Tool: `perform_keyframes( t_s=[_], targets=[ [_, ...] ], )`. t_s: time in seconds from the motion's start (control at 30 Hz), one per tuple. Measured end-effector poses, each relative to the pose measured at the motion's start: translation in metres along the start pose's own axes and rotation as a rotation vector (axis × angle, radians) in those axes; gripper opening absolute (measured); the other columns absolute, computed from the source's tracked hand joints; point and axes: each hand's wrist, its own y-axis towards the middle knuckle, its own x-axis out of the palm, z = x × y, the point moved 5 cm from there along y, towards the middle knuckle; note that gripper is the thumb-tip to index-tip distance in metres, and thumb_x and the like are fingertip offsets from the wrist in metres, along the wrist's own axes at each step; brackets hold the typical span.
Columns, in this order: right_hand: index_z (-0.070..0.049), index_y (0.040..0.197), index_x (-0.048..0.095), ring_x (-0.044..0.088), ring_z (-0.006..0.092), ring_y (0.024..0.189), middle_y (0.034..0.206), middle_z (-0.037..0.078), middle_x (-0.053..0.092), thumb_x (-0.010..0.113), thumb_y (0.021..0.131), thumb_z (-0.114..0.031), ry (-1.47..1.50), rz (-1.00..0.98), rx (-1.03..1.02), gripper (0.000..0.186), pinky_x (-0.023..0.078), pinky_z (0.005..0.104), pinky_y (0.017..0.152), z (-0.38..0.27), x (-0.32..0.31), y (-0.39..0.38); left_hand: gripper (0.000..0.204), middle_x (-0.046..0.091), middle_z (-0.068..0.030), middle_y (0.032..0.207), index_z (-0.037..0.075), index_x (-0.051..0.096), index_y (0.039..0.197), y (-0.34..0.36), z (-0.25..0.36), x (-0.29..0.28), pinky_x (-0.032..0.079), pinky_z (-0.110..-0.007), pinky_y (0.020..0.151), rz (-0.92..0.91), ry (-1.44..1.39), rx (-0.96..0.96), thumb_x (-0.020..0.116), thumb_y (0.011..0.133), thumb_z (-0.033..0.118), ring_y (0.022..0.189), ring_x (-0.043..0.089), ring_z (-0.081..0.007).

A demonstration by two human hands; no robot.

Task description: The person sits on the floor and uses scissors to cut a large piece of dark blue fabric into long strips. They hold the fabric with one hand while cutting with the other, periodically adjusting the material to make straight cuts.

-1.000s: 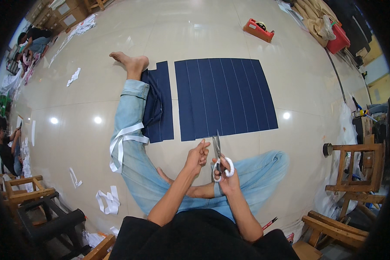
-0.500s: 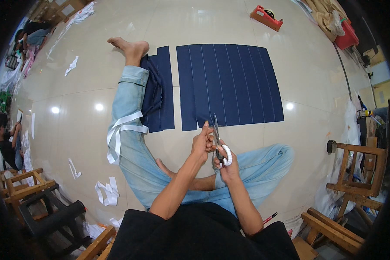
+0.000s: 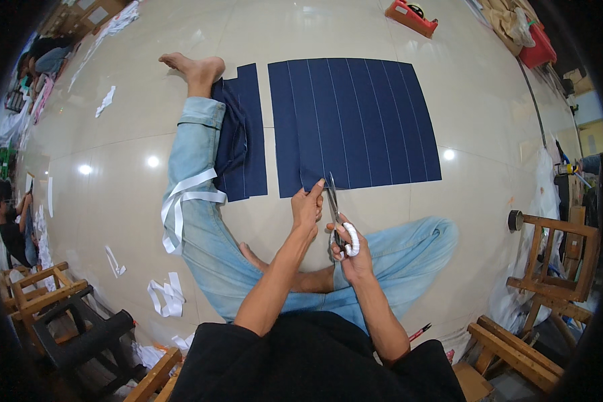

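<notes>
A large navy fabric panel (image 3: 362, 127) with pale lengthwise lines lies flat on the floor before me. My left hand (image 3: 308, 208) pinches its near edge, thumb on top, and the cloth there is slightly raised. In my right hand (image 3: 355, 258) is a pair of scissors (image 3: 333, 195) with white wrapping around one handle loop. The blades point away from me, their tips at the fabric's near edge beside my left thumb. A narrower, partly bunched navy piece (image 3: 251, 134) lies left of the panel, against my outstretched leg.
White strips (image 3: 193, 195) drape over my left leg, and more white scraps (image 3: 167, 295) lie on the floor. A red tape dispenser (image 3: 412, 18) sits at the far right. Wooden frames (image 3: 559, 258) stand right, a black stool (image 3: 80, 335) left. Other people (image 3: 13, 228) sit at the far left.
My left hand has moved slightly away from me, up to the panel's near edge. The scissors stay in my right hand, almost in the same place. The whole view has shifted a little.
</notes>
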Motion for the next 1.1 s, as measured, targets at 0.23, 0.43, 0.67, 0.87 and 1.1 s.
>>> perform_keyframes(
  t_s=[0.23,0.43,0.67,0.87,1.1],
  targets=[
    [-0.002,0.149,0.049,0.056,0.0093,0.060,0.110,0.011,0.072,0.073,0.094,-0.015,-0.092,0.014,-0.039,0.061,0.043,0.0216,0.049,0.004,0.004,0.010,0.031,0.050,0.0025,0.058,0.011,0.052,0.084,-0.003,0.001,-0.005,0.024,-0.022,0.034,0.000,0.036,0.013,0.076,0.094,0.028,0.039,0.038,-0.0043],
    [-0.005,0.145,0.056,0.057,0.0085,0.060,0.097,0.002,0.070,0.076,0.092,-0.018,-0.175,0.054,-0.067,0.059,0.041,0.0218,0.049,0.003,0.012,0.008,0.030,0.050,0.0019,0.058,0.011,0.052,0.084,-0.001,-0.002,-0.007,0.023,-0.022,0.034,-0.024,0.029,0.032,0.074,0.095,0.026,0.039,0.037,-0.0045],
    [-0.007,0.146,0.055,0.056,0.0087,0.059,0.090,0.001,0.067,0.071,0.096,-0.016,-0.156,0.051,-0.085,0.054,0.040,0.0219,0.049,0.006,0.007,0.012,0.031,0.050,0.0017,0.056,0.011,0.050,0.082,-0.001,0.000,-0.006,0.022,-0.023,0.033,-0.017,0.017,0.036,0.074,0.095,0.026,0.038,0.036,-0.0044],
    [-0.006,0.146,0.055,0.056,0.0094,0.058,0.080,-0.001,0.061,0.063,0.100,-0.013,-0.142,0.013,-0.114,0.047,0.041,0.0214,0.049,0.010,0.001,0.015,0.032,0.049,0.0019,0.056,0.011,0.050,0.081,0.000,-0.001,-0.005,0.022,-0.023,0.033,-0.022,0.006,0.032,0.075,0.095,0.025,0.038,0.036,-0.0044],
    [-0.005,0.146,0.054,0.055,0.0083,0.058,0.078,-0.002,0.059,0.065,0.099,-0.013,-0.164,0.034,-0.104,0.049,0.040,0.0206,0.048,0.008,0.006,0.013,0.031,0.049,0.0022,0.056,0.011,0.051,0.081,-0.001,0.000,-0.006,0.022,-0.023,0.033,-0.011,0.016,0.033,0.074,0.096,0.026,0.038,0.035,-0.0043]
  ],
)
